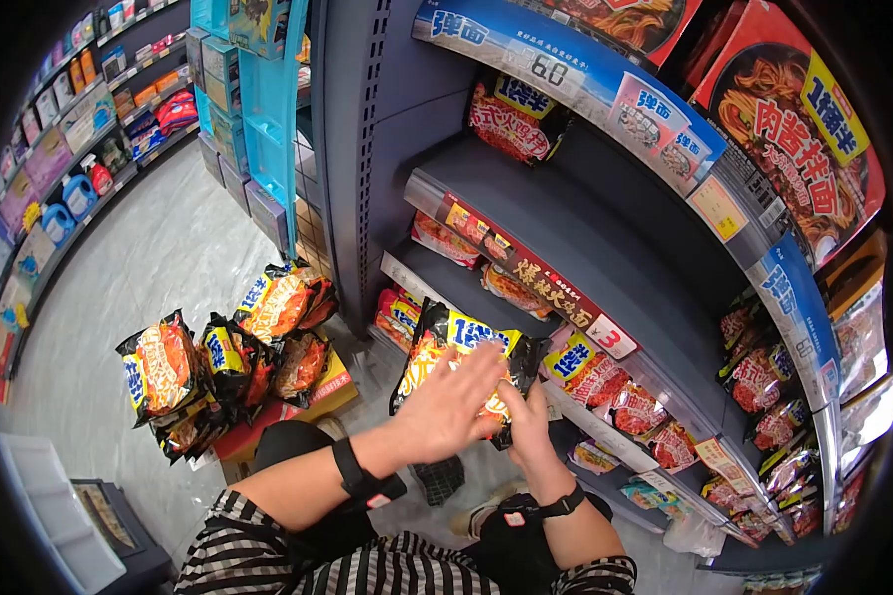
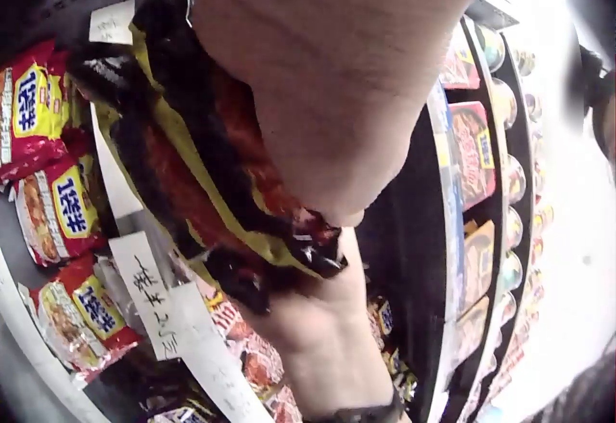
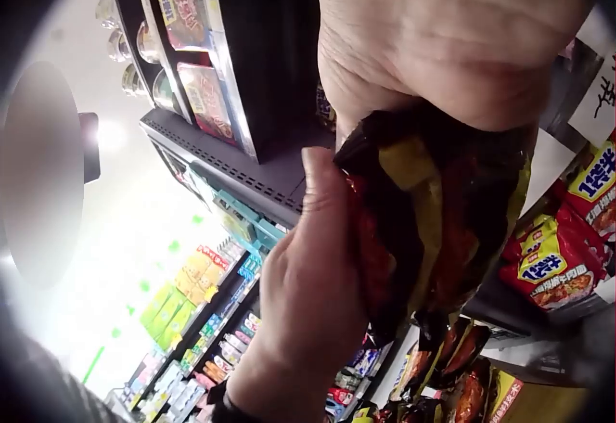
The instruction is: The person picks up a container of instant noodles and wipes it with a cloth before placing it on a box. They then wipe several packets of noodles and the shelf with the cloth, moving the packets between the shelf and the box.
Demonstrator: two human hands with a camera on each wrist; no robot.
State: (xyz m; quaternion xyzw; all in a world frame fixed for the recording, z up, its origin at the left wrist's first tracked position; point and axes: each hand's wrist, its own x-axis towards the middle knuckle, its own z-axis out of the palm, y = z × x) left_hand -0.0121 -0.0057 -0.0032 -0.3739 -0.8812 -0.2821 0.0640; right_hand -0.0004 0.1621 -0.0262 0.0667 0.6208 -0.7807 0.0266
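A black, yellow and orange packet of instant noodles (image 1: 432, 347) is held in front of the body, near the shelf. My left hand (image 1: 446, 392) lies across its printed face with the fingers straight. My right hand (image 1: 528, 421) grips the packet's right side, thumb on top. In the left wrist view, yellow-edged dark wrapping of the packet (image 2: 178, 168) shows between the two hands. The right wrist view has the left hand (image 3: 313, 269) against the packet's side, thumb raised. The right hand's fingers are hidden under the packet.
On the left, several similar noodle packets (image 1: 164, 367) are piled on a cardboard box (image 1: 332, 397). Shelves of noodles (image 1: 605, 387) rise on the right, with price labels along their edges. A grey-white bin (image 1: 55, 506) stands at the lower left.
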